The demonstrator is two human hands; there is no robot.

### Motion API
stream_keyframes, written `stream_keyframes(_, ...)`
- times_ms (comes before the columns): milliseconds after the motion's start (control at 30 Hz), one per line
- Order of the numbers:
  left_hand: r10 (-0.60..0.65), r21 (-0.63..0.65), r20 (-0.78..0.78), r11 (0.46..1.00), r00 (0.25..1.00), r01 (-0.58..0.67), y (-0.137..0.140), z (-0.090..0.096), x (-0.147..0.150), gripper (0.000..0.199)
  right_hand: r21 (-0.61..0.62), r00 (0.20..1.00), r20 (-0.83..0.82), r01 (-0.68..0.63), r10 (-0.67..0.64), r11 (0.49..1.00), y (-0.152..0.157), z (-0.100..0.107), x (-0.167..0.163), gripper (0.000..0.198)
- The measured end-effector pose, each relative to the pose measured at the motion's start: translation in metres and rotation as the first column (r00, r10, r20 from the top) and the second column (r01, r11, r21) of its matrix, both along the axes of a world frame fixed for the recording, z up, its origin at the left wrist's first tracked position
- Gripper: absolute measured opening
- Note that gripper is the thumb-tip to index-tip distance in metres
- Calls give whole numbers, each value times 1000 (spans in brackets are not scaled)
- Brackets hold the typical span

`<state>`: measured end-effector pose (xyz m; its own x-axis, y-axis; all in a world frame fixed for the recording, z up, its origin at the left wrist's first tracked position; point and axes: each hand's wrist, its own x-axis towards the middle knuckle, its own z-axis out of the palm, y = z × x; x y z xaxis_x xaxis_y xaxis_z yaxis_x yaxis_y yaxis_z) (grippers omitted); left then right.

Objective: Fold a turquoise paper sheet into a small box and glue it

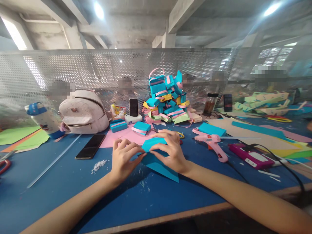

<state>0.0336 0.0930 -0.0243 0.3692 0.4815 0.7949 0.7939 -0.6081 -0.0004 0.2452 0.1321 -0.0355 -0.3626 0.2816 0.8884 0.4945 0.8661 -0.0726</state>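
Note:
Between my two hands is a sheet of blue paper [161,165], bent along a crease, with one corner pointing toward the table's front edge. My left hand [125,157] pinches its left edge between thumb and forefinger. My right hand [172,151] grips the same sheet close by, its fingers bent over the top and the thumb near the crease. Just behind them, a small blue paper box [141,128] with a pink strip lies on pink paper [109,139]. Another blue box [118,125] sits to its left.
A pink glue gun [213,144] and purple power strip [252,156] with cables lie right. Left are a black phone [90,147], white scraps [99,166], a glue stick [55,162], a backpack [84,112] and a bottle [44,120]. A pile of paper boxes [168,97] stands behind.

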Motion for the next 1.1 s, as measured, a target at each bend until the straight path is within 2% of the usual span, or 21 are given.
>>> stream_keyframes(1100, 5, 57, -21, 998, 1000, -4, 0, 1, -1, 3, 1, 1000, 11, 8, -8, 1000, 0, 1, 0, 6)
